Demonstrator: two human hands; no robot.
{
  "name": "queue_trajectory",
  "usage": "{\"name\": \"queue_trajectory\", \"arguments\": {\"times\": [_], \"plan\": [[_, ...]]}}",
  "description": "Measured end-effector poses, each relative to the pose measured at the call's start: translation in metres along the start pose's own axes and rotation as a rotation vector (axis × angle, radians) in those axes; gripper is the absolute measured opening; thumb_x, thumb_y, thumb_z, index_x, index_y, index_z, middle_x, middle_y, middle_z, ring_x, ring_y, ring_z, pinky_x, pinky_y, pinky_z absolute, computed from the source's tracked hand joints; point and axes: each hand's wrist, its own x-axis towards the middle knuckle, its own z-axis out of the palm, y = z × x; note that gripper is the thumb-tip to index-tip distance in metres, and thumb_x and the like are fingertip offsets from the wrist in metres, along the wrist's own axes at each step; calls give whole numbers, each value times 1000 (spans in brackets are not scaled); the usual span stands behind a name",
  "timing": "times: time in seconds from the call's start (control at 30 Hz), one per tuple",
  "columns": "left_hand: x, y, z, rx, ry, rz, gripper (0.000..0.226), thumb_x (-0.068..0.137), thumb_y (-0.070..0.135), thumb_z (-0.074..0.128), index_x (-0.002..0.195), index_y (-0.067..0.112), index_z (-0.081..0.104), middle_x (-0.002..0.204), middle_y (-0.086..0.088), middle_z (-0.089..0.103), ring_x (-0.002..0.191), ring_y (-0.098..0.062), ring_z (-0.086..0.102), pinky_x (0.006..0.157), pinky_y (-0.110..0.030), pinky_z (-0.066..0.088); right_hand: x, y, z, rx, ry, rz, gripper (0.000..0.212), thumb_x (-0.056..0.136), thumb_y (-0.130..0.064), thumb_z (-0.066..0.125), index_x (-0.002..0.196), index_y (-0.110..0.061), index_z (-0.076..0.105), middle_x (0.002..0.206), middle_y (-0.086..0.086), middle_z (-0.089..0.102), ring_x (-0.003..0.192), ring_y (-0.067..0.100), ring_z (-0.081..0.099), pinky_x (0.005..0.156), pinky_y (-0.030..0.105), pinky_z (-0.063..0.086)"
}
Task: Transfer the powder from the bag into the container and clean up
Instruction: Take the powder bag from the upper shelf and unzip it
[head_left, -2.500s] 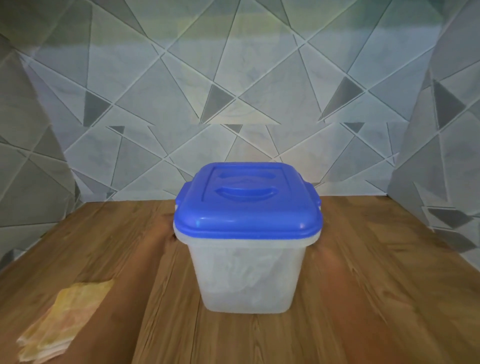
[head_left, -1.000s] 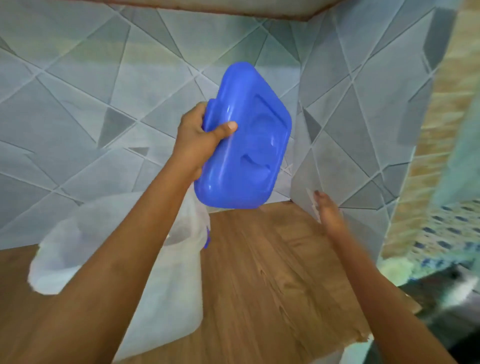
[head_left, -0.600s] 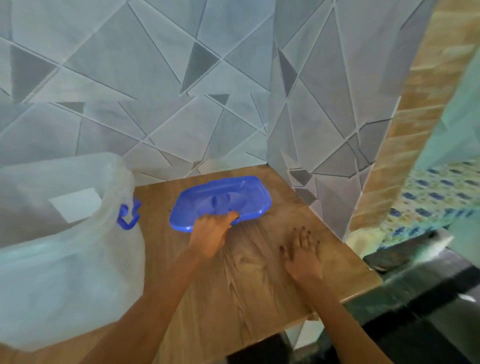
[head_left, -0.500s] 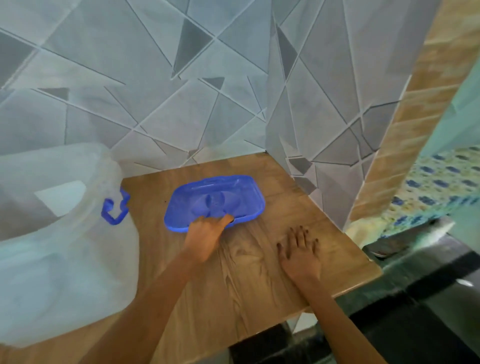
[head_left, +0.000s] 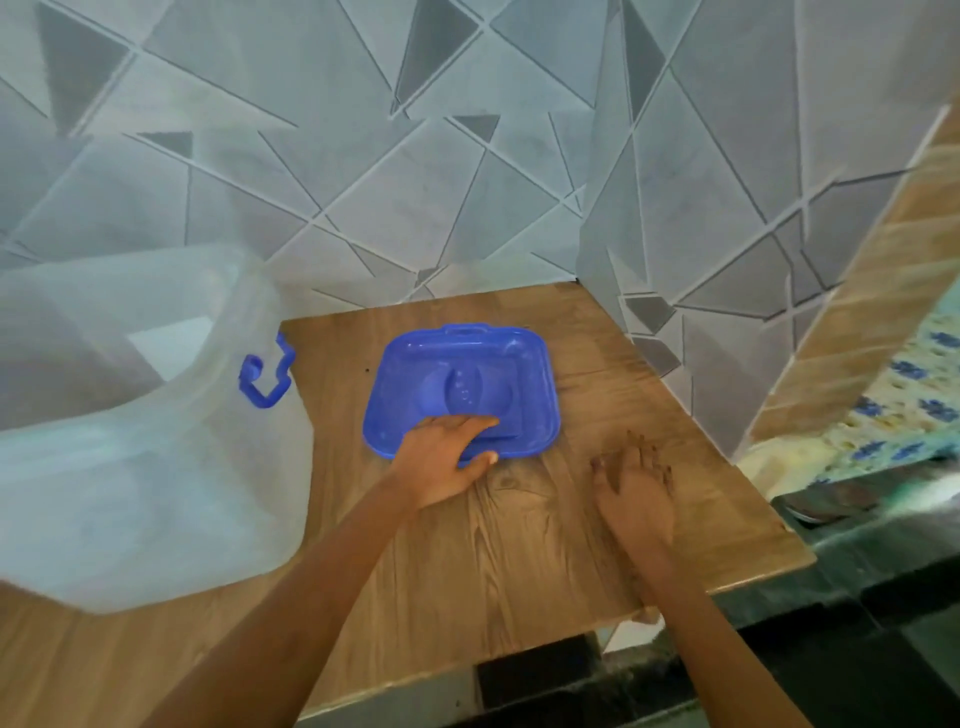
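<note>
blue lid (head_left: 462, 387) lies upside down on the wooden tabletop (head_left: 519, 545), just right of the open translucent container (head_left: 135, 415). the container stands uncovered, a blue latch (head_left: 265, 379) sticking out on the side facing the lid. no powder bag in view, so the pour looks not yet begun.

left hand (head_left: 441, 460): arm reaching forward across the tabletop, fingers laid over the lid's near rim, thumb (head_left: 480, 460) under or against the edge. a loose pinch on the rim rather than a closed fist.

right hand (head_left: 636, 491): just right of the lid, apart from it, palm down and flat on the wood, fingers spread a little, holding nothing. slightly blurred.

handling, as a guess: lid is thin moulded plastic, light, stiff enough to lift by one edge, smooth and likely slippery. the rim or the small tab on its far side are the natural holds. container walls look thin and may flex; steady it low on the body while pouring, as it is probably light when empty and easy to tip.
</note>
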Motion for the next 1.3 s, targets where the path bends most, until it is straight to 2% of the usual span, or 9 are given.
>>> {"name": "queue_trajectory", "arguments": {"times": [0.13,0.23,0.33,0.43,0.6,0.8,0.9,1.07,1.3], "plan": [[27,23,-61,-179,230,-183,63,77,51,36,125,15,57,124,-7,63,114,-28,59,95,-37,46,12,-47,-56,285,120,-187,79,82,-58,24,144,-9,28,149,13,34,138,26,32,113,30,17],[51,31,-126,-157,400,-203,66,75,48,40,130,14,52,132,-9,56,122,-27,52,103,-33,37,29,-97,-101,518,310,-332,64,85,-47,38,137,-11,43,140,11,49,130,26,45,112,36,32],[54,26,-193,-80,555,-202,78,69,54,33,133,11,49,137,-11,52,125,-28,49,105,-35,36,35,-151,-141,600,395,-496,55,86,-37,42,135,-11,46,140,10,49,131,24,45,109,34,33],[34,9,-250,-12,650,-262,70,77,47,43,138,14,41,144,-9,45,131,-27,43,109,-36,32,25,-210,-167,667,438,-642,55,85,-33,44,133,-7,48,138,11,51,129,26,46,108,32,32],[-41,-35,-323,107,785,-416,66,87,40,57,144,19,30,150,-5,36,136,-25,37,113,-40,28,-16,-317,-167,736,387,-870,53,85,-33,47,133,-9,49,137,10,52,128,26,48,106,36,35],[-169,-107,-405,248,902,-580,63,87,38,57,142,22,31,147,-2,40,133,-23,41,110,-42,35,-111,-453,-130,849,243,-1032,52,86,-37,48,134,-14,48,140,4,50,131,22,45,108,37,36],[-239,-145,-451,332,938,-612,61,88,38,56,141,21,33,144,-1,43,130,-22,42,106,-40,37,-166,-528,-112,898,184,-1116,46,91,-30,53,135,-19,46,143,1,47,133,20,42,110,40,37],[-320,-199,-539,460,987,-640,65,79,43,48,138,18,38,137,-4,48,127,-24,45,103,-37,36,-229,-643,-118,1041,78,-1177,43,94,-27,49,136,-20,44,145,-2,44,135,17,39,108,32,32],[-343,-262,-680,423,1130,-575,51,90,30,56,136,18,41,138,-8,47,126,-26,45,100,-34,37,-257,-787,-176,1280,-59,-1233,38,92,-18,53,131,-15,50,135,2,54,124,13,49,102,24,35]]}}
